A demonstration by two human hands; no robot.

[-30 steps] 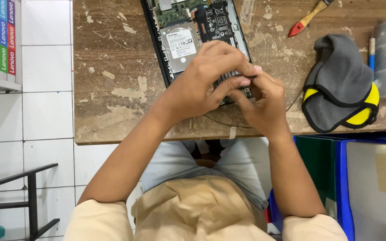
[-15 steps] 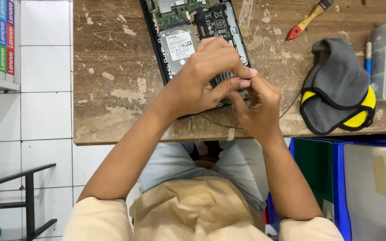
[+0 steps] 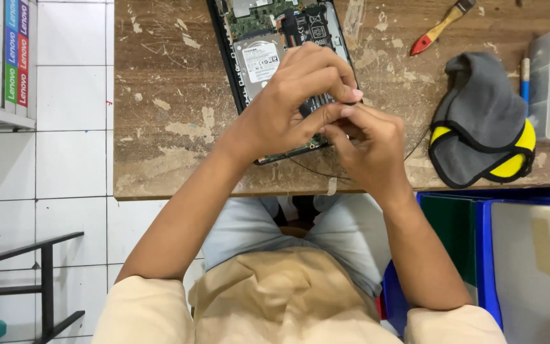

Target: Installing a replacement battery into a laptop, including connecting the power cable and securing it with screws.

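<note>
Laptop: the opened laptop point(image 3: 268, 38) is lying on the bench point(image 3: 167, 95), its boards and silver drive showing.
Left hand: the left hand point(image 3: 291, 102) is curling its fingers narrow over the laptop's near part.
Right hand: the right hand point(image 3: 370, 146) is meeting it, fingers pinching; around what, I cannot tell.
Progress: cover already off, inner parts seemingly not yet removed.
Hidden: the laptop's far end is being cut off; both hands are covering the work spot.

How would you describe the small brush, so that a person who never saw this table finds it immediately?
Start at the worn wooden table and go to its far right part, beyond the grey and yellow cloth. The paintbrush lies there diagonally; only it has a red grip end and pale wooden handle.
</note>
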